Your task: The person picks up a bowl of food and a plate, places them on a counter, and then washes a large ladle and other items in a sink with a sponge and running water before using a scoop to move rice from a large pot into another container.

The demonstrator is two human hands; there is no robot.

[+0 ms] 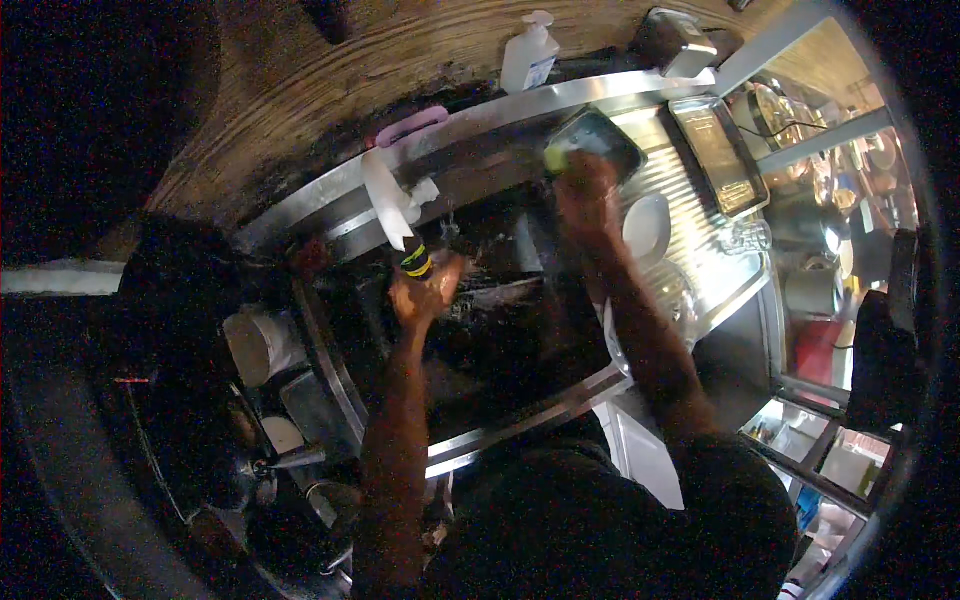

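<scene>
My left hand (426, 294) is at the black end, banded in yellow, of a white faucet spout (386, 201) over a dark sink (510, 360). Its fingers show on both sides of that end; whether they grip it or only lie under it is unclear. My right hand (589, 187), somewhat blurred, reaches into a dark rectangular container (628, 144) with whitish suds inside. A yellow-green sponge (556, 159) shows at the thumb side of this hand, apparently held, its rest hidden by the fingers. Much of the sink's inside is too dark to make out.
Right of the sink, a ribbed metal drainboard (654, 161) holds a white bowl (646, 229), a metal tray (720, 157) and clear glassware (746, 237). A white pump bottle (529, 60) and a pink-handled object (411, 126) are behind the sink. White containers (255, 349) stand at left.
</scene>
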